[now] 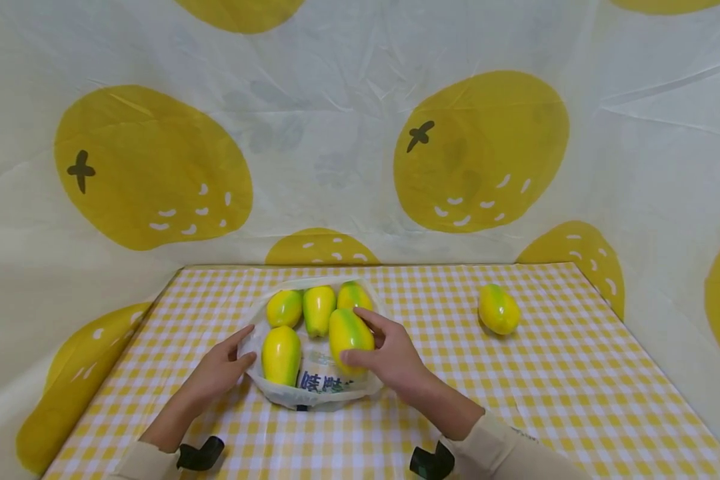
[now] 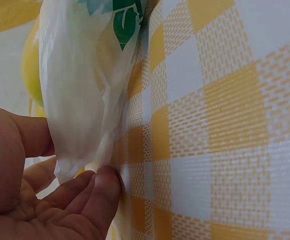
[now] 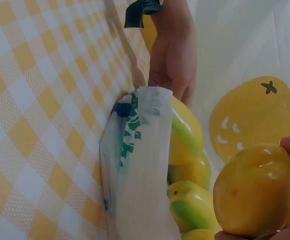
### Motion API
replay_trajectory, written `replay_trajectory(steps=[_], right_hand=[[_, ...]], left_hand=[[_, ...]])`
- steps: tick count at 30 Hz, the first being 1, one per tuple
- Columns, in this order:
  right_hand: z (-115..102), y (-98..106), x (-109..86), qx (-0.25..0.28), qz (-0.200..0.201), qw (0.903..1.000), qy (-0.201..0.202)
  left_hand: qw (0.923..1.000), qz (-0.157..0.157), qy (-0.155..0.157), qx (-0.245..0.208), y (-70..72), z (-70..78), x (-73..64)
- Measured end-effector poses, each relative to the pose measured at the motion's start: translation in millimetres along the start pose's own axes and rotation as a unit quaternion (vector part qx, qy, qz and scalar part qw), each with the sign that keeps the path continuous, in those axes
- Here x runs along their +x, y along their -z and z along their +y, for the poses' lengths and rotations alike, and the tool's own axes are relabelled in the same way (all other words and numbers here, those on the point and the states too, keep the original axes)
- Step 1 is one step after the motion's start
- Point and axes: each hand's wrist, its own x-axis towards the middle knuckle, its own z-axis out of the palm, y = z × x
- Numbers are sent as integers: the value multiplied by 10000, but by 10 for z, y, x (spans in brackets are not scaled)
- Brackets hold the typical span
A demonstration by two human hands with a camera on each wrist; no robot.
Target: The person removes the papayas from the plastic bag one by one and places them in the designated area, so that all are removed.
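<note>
A white plastic bag with printed lettering sits wide open on the table, several yellow-green papayas inside it. My right hand holds another papaya over the bag's right part, thumb on the near side and fingers at the far end. In the right wrist view this papaya is raised beside the bag's rim. At the bag's left side, my left hand grips the edge; the left wrist view shows the plastic between its thumb and fingers.
One more papaya lies alone on the right of the table. A yellow-and-white checked cloth covers the tabletop. Behind its far edge hangs a pale curtain printed with large yellow fruits.
</note>
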Motion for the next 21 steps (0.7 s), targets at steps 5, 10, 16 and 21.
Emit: replay_trajectory(steps=[5, 10, 16, 21], right_hand=[[-10, 56, 8, -3, 12, 10000, 84], [-23, 112, 29, 36, 28, 9999, 106], [-28, 181, 45, 189, 116, 9997, 67], [-41, 267, 44, 237, 92, 9996, 156]], left_hand=[[10000, -17, 71, -3, 1, 0, 2], [10000, -18, 81, 25, 8, -8, 7], [10000, -58, 62, -27, 16, -28, 7], [9999, -79, 67, -59, 11, -44, 13]])
